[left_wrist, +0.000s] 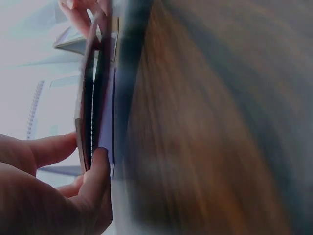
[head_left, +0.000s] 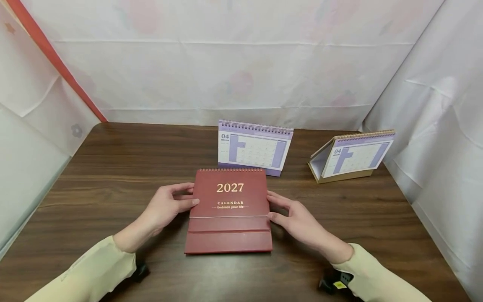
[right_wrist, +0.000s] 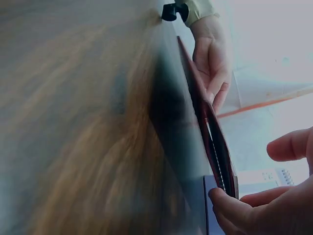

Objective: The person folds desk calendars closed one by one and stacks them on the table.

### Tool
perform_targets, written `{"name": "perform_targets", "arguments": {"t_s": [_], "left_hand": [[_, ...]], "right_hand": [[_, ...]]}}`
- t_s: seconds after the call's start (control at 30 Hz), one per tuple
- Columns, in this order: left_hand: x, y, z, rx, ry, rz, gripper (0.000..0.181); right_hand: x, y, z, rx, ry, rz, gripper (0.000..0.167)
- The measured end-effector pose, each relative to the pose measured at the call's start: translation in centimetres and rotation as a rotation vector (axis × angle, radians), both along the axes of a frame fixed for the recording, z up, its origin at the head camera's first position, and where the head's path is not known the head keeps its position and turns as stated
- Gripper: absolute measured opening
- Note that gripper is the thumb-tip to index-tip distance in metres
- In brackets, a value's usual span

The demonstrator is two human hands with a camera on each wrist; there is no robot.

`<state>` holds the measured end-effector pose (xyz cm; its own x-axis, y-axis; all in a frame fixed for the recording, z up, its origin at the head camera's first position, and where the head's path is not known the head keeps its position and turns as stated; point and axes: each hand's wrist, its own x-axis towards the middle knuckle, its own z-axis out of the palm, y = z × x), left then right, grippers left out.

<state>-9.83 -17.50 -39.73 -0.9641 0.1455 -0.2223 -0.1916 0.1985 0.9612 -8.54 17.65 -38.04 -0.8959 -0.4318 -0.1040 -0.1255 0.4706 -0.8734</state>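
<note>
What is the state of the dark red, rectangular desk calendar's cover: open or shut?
Shut: the cover shows its gold-lettered 2027 front between left hand and right hand.

The counter is spreading wide in front of me, its dark brown surface showing streaks of wood grain. Towards its far edge, around the middle, a lavender-and-white calendar is standing up, spiral binding running along its top and its page showing 04. Well apart, near the right edge, a tent-shaped calendar is standing on its gold-brown base, turned at an angle and also showing 04. A dark red 2027 calendar is covering part of the counter's middle; I'm not managing to tell whether it's touching the wood. Just nearer, a pale gleam is lying across the surface.
</note>
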Motion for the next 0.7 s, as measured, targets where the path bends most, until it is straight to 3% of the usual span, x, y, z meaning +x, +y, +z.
{"name": "perform_targets", "arguments": {"t_s": [0.23, 0.5, 0.7], "left_hand": [[0.1, -2.5, 1.0, -0.022, 0.022, 0.008, 0.061], [0.5, -6.9, 1.8, -0.286, 0.044, 0.000, 0.066], [0.6, -9.7, 1.6, -0.357, 0.027, -0.007, 0.068]], "right_hand": [[-0.5, -2.7, 0.2, -0.095, -0.052, 0.015, 0.051], [-0.8, -6.9, 0.0, -0.174, -0.082, 0.084, 0.054], [-1.0, -10.1, -0.5, -0.222, -0.138, 0.111, 0.056]]}}
